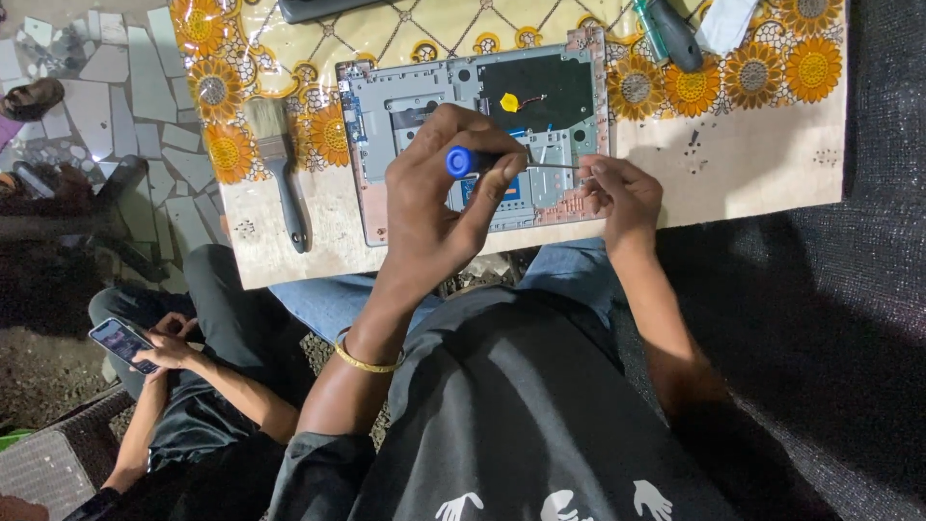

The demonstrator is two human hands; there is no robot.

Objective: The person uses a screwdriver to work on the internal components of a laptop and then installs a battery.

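- Screwdriver (pixel 511 162) with a blue handle and thin metal shaft lies level across an opened laptop base (pixel 477 135), seen from the head camera looking down over the person's chest.
- Left hand (pixel 439 207) is curled tight around the blue handle, thumb and fingers closed on it, wrist circled by a gold bangle (pixel 365 362).
- Right hand (pixel 622 193) sits at the shaft's far tip, its fingers pinched together there; whether they grip the tip itself or a small part beside it cannot be told.
- Laptop base, grey inside with a black battery panel and a small yellow tab, rests near the front edge of a board covered by a sunflower-print cloth (pixel 752 77), which spans the person's knees.
- Paintbrush (pixel 280 164) with a grey handle lies on the cloth just left of the laptop base, apart from both hands.
- 2 dark-handled tools (pixel 670 34), one showing green, lie at the cloth's far edge beside a white scrap (pixel 728 21), well apart from the hands.
- Another dark object (pixel 318 8) is cut off by the picture's top edge.
- Second person sits at lower left, both hands around a lit phone (pixel 123 342), well apart from the work.
- Broken-tile floor (pixel 125 96) shows at upper left.
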